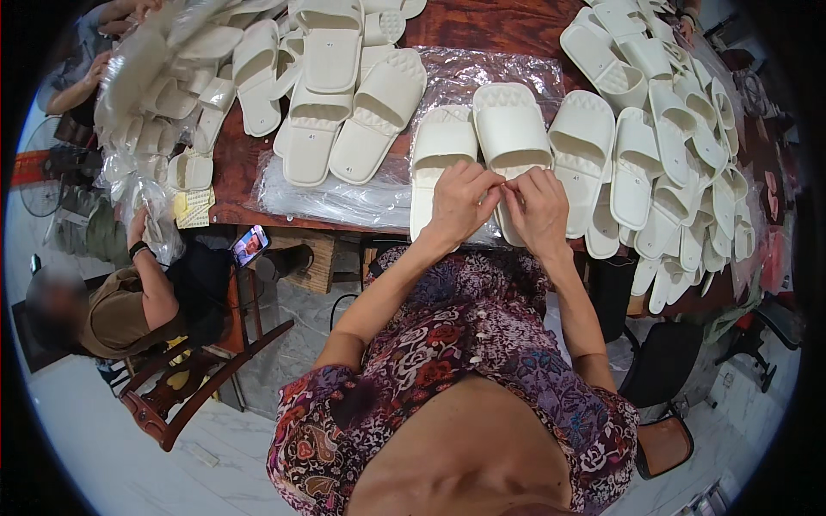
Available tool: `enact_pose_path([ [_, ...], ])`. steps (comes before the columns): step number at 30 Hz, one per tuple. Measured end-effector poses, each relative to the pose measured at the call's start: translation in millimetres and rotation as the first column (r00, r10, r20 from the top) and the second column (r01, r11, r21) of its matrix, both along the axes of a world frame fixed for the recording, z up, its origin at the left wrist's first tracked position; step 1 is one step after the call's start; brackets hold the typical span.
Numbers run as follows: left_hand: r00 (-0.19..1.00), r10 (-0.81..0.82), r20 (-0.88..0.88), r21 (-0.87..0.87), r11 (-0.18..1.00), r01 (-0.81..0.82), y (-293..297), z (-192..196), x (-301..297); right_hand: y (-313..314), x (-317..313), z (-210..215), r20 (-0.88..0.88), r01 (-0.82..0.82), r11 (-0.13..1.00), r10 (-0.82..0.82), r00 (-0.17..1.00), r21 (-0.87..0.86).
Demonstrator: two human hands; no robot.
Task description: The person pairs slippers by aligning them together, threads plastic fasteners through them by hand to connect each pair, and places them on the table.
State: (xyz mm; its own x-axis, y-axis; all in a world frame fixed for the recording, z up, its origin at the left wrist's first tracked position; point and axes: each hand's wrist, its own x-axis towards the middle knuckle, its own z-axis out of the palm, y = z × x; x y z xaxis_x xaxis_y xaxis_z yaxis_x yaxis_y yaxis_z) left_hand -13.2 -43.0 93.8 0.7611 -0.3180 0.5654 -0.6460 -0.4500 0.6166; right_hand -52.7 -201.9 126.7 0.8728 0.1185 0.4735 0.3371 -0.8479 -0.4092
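Note:
A pair of off-white slide slippers lies at the table's near edge in front of me, a left slipper and a right slipper. Over their near ends, my left hand and my right hand come together, nearly touching. The fingertips of both are pinched. Whatever may be between them is too small to make out. Just right of my hands rests another cream slipper. Under the pair, a clear plastic bag covers part of the reddish wooden table.
Piles of slippers stand on the right and left. A stack of clear bags lies at the near edge. To my left, a seated person handles a plastic bag beside a phone. A black chair stands right.

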Motion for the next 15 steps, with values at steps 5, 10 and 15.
enact_pose_path([
  [5,0.998,0.037,-0.059,-0.024,0.999,-0.039,-2,2,-4,1,0,0,-0.016,0.017,1.000,-0.016,1.000,0.024],
  [10,0.997,0.030,-0.070,-0.120,0.992,-0.038,17,14,-3,-3,-5,2,-0.087,0.006,0.996,0.002,0.996,0.089],
  [15,0.973,0.229,-0.011,-0.107,0.968,-0.229,44,14,7,3,-5,1,-0.057,0.059,0.983,-0.050,0.997,0.173],
])
